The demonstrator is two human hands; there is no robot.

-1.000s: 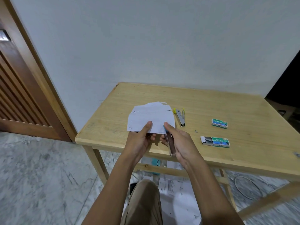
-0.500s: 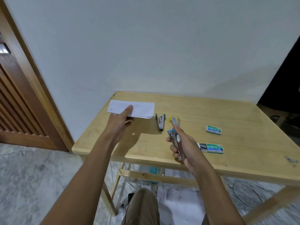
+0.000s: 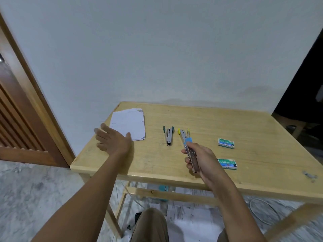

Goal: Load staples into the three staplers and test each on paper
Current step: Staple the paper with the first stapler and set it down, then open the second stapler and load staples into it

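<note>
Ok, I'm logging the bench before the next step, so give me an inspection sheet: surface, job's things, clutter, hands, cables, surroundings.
Surface: wooden table, light bare wood.
Job's things: paper at far left; green stapler and yellow stapler lying side by side mid-table; far staple box and near staple box at right.
Clutter: grey scrap near the table's right front edge; loose sheets on the floor underneath.
Hands: left hand open beside the paper; right hand grips the blue stapler.
Cables: white cable looped on the floor, right.
Surroundings: white wall, wooden door at left, marble floor.
</note>
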